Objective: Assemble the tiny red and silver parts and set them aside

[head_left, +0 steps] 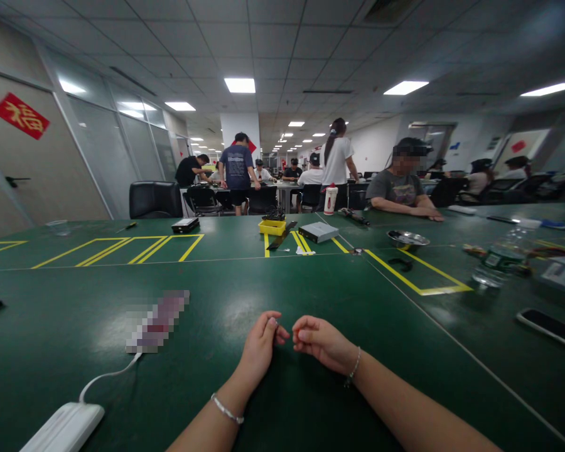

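My left hand (260,345) is just above the green table (216,389), with its fingers curled and the thumb against them. A tiny shiny spot shows at its fingertips, too small to name. Facing it across a narrow gap is my right hand (327,344), thumb and fingers pressed together in a pinch. Whatever lies inside that pinch, if anything, is hidden. A silvery bracelet (226,411) circles my left wrist, and a thinner bracelet (354,367) my right one.
To the left lie a blurred-out flat device (162,320) on a cable and a white power strip (66,427). Farther back are a yellow tray (272,227), a grey metal box (318,232) and a metal bowl (408,238). A bottle (499,260) and phone (553,328) lie right. A person (400,185) sits opposite.
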Tool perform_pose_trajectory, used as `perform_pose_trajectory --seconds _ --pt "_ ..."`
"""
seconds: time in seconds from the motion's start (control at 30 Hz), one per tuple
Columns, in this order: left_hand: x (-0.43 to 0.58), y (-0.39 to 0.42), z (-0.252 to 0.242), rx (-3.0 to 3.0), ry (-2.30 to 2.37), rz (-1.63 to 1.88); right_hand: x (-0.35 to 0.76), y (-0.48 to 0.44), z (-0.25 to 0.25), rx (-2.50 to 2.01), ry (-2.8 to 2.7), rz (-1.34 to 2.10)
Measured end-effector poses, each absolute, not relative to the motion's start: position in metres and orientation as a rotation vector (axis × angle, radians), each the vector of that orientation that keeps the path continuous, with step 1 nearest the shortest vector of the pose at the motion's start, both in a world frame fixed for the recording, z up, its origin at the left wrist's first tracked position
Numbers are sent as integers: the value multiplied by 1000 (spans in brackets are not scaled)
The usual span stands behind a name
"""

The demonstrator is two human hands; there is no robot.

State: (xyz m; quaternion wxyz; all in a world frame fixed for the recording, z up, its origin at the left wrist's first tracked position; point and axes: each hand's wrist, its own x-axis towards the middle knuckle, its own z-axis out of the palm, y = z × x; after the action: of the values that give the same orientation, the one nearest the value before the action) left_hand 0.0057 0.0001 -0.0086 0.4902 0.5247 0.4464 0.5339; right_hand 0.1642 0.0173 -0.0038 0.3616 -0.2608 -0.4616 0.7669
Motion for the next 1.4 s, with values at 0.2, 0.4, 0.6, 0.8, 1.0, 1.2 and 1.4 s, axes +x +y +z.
perform_pose_trajectory --seconds 0.2,0.4,0.6,0.8,1.0,1.2,1.4 --pt "6 -1 -7 1286 1097 1286 165 18 -6 -670 -1195 1975" --pt "6 1 -9 1295 1102 1283 163 18 -5 -672 -1191 1970" --pt "5 2 -12 1357 1113 1292 164 17 -5 -659 -1186 1986" --pt "7 2 -10 1307 1072 1248 164 17 -5 -662 -1199 1975" --pt "6 0 -7 1316 1129 1220 164 18 -5 -683 -1213 1951" --pt "6 2 -7 1325 1088 1226 165 18 -6 -635 -1187 1991" --pt "7 0 -6 1399 1164 1236 164 17 -4 -677 -1183 1967"
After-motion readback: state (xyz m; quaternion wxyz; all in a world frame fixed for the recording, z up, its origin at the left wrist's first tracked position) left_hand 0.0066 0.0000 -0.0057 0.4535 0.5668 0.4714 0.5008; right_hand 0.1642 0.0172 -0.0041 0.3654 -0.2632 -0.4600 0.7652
